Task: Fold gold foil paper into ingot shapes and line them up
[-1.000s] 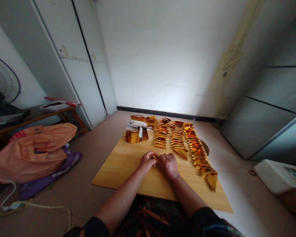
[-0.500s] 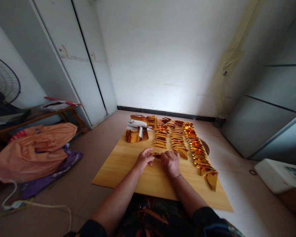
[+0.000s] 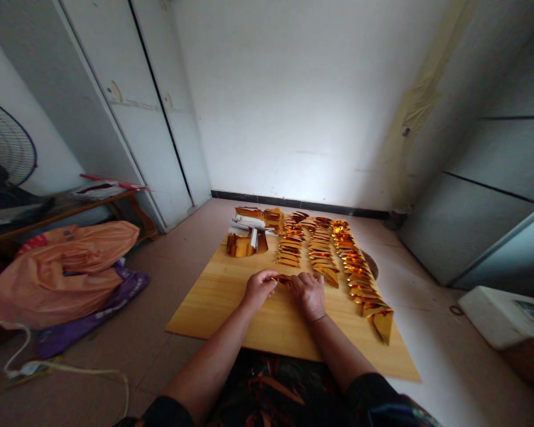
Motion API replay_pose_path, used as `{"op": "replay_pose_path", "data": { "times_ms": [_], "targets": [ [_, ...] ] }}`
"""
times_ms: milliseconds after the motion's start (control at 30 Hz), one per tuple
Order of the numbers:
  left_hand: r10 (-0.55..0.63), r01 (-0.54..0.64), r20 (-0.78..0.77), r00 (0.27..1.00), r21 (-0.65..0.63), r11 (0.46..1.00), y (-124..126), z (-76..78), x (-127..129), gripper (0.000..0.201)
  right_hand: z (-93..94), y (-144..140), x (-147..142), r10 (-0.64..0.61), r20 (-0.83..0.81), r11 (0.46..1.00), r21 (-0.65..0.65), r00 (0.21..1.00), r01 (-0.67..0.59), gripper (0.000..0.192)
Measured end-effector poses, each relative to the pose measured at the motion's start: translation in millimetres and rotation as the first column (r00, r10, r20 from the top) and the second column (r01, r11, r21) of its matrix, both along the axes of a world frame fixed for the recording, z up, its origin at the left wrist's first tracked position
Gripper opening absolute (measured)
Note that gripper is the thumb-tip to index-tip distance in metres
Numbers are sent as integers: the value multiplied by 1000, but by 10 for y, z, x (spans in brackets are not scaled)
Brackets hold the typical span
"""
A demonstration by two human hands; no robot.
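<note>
Between my hands, just above the wooden board [image 3: 209, 308], is a small folded piece of gold foil paper [image 3: 283, 279]. My left hand [image 3: 258, 289] pinches its left end with thumb and forefinger. My right hand [image 3: 309, 293] is closed on its right end, and the fingers hide that part. Beyond my hands, folded gold foil pieces [image 3: 289, 246] stand in overlapping rows, with another row [image 3: 323, 243] beside it. A longer row [image 3: 356, 273] runs down the board's right side. At the back left lie gold foil sheets [image 3: 240, 244] by a white bundle [image 3: 249, 222].
On the floor at left lie an orange bag [image 3: 62, 273] and a purple bag [image 3: 93, 308], near a white cable [image 3: 84, 369]. A fan [image 3: 9, 142] stands beyond. To the right are a white box [image 3: 502, 317] and a grey cabinet [image 3: 489, 219].
My left fingers have closed in from an open position and now pinch the foil's left end. The foil piece shows more of its shiny side. My right hand has stayed in place.
</note>
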State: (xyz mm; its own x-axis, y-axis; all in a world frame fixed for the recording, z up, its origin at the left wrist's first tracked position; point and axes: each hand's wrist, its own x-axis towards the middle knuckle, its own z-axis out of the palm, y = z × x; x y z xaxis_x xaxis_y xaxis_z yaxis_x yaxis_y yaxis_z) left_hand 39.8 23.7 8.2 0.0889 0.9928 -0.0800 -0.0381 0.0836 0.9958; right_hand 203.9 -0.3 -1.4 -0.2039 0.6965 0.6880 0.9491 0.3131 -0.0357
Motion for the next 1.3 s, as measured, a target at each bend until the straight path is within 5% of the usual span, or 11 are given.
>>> {"op": "replay_pose_path", "data": {
  "times_ms": [400, 633, 767, 900, 1300],
  "targets": [
    [168, -170, -155, 974, -2, 985, 41, -64, 40, 16, -17, 6, -14, 98, -55, 995, -25, 994, -99, 16],
    [212, -209, 47, 976, -59, 976, 76, -55, -34, 22, -139, 71, 145, 44, -280, 998, -25, 959, -53, 18],
    [185, -181, 114, 976, -47, 982, 68, -32, -40, 29, -129, 80, 135, 126, -341, 988, -46, 931, -151, 17],
    [170, -170, 118, 978, -12, 985, 62, -23, 10, 31, -7, 60, 82, 174, -284, 980, -44, 943, -194, 17],
    [109, -114, 155, 982, 25, 993, 121, 10, 247, 29, 266, 120, 162, 69, 51, 997, -38, 996, -67, 21]
  ]
}}
